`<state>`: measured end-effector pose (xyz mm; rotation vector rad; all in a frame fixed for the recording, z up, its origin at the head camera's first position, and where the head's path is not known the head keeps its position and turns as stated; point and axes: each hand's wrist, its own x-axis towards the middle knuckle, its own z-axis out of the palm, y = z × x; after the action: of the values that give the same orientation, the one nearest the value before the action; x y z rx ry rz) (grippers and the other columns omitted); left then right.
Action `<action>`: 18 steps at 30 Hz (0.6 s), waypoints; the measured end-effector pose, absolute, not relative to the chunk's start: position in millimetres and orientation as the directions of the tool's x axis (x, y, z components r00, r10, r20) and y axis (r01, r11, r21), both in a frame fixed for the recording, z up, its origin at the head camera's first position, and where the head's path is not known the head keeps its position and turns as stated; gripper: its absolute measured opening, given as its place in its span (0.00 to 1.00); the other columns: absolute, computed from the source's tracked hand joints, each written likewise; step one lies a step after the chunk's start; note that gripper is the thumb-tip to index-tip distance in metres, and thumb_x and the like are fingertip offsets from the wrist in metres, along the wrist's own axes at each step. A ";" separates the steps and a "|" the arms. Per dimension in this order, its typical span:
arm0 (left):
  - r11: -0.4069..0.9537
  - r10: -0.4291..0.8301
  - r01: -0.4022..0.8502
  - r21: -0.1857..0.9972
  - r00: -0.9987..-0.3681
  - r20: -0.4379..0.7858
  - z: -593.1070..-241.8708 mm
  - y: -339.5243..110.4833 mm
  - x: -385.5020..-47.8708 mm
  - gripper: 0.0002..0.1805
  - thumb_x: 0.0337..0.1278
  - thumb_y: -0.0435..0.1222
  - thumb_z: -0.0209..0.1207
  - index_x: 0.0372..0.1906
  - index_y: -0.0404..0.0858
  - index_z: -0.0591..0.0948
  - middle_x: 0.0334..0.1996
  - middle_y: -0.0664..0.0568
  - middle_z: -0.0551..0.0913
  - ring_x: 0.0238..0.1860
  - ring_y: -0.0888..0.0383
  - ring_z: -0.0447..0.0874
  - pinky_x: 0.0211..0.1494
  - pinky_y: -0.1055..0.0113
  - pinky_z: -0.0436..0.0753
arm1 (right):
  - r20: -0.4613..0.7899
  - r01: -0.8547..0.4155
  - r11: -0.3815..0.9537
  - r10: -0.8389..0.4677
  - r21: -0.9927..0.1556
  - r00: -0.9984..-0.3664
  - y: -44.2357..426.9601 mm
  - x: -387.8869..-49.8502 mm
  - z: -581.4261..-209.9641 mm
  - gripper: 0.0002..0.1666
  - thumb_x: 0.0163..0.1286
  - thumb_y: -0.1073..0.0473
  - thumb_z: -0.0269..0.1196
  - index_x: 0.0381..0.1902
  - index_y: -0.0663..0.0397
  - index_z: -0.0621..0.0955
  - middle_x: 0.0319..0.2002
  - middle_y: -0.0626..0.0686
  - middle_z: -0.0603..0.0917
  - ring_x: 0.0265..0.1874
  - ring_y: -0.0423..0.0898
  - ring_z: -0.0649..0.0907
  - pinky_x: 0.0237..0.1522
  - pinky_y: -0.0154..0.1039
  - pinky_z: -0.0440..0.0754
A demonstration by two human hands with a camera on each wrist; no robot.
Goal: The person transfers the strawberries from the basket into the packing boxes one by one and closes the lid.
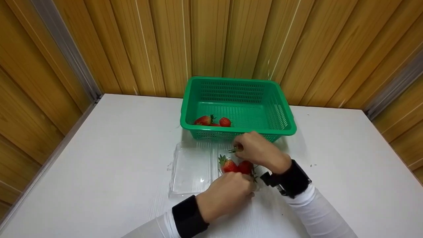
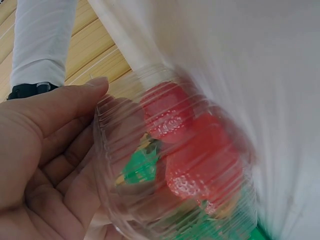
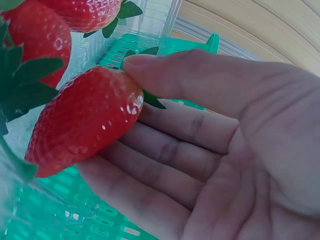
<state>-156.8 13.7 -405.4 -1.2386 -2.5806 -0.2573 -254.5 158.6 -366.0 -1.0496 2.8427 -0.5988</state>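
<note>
My left hand (image 1: 228, 191) grips the near side of a clear plastic clamshell box (image 1: 195, 172), its thumb (image 2: 95, 87) at the rim in the left wrist view. Several red strawberries (image 1: 229, 166) with green leaves lie in the box's right half, and the box's flat left half is spread open on the table. Above the far end of that right half, my right hand (image 1: 261, 150) pinches one large strawberry (image 3: 85, 122) near its leafy end between thumb and fingers. In the head view the hand hides most of this berry.
A green plastic basket (image 1: 238, 129) stands just behind the box, near the wood-panelled wall (image 1: 208, 39). A few strawberries (image 1: 203, 120) lie in its front left corner. The white table (image 1: 125, 148) extends to both sides.
</note>
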 end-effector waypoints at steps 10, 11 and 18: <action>0.617 0.737 0.785 0.048 -0.598 0.315 -405.0 13.3 -156.9 0.02 0.65 0.38 0.72 0.35 0.48 0.91 0.30 0.61 0.87 0.32 0.65 0.87 0.36 0.73 0.83 | 0.072 -0.629 0.689 -0.651 -0.361 -0.755 158.5 -254.4 -366.2 0.09 0.58 0.73 0.68 0.26 0.54 0.82 0.21 0.44 0.77 0.22 0.41 0.73 0.26 0.37 0.72; 0.617 0.737 0.786 0.045 -0.597 0.316 -405.1 13.3 -156.9 0.02 0.65 0.38 0.72 0.35 0.48 0.91 0.30 0.62 0.87 0.32 0.65 0.87 0.36 0.73 0.83 | 0.068 -0.630 0.689 -0.653 -0.359 -0.754 158.5 -254.2 -366.4 0.10 0.59 0.72 0.68 0.25 0.53 0.82 0.21 0.43 0.76 0.22 0.41 0.73 0.25 0.37 0.71; 0.620 0.737 0.785 0.015 -0.589 0.331 -405.6 13.3 -156.9 0.02 0.66 0.39 0.72 0.35 0.48 0.92 0.30 0.61 0.87 0.31 0.65 0.87 0.33 0.72 0.83 | 0.062 -0.650 0.674 -0.676 -0.351 -0.735 158.6 -254.0 -367.5 0.14 0.56 0.74 0.64 0.20 0.51 0.77 0.18 0.41 0.68 0.21 0.41 0.69 0.25 0.37 0.67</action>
<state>-156.9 13.3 -405.6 -1.2329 -2.5534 -0.2291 -254.0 158.6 -367.5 -1.1128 2.8071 -0.5444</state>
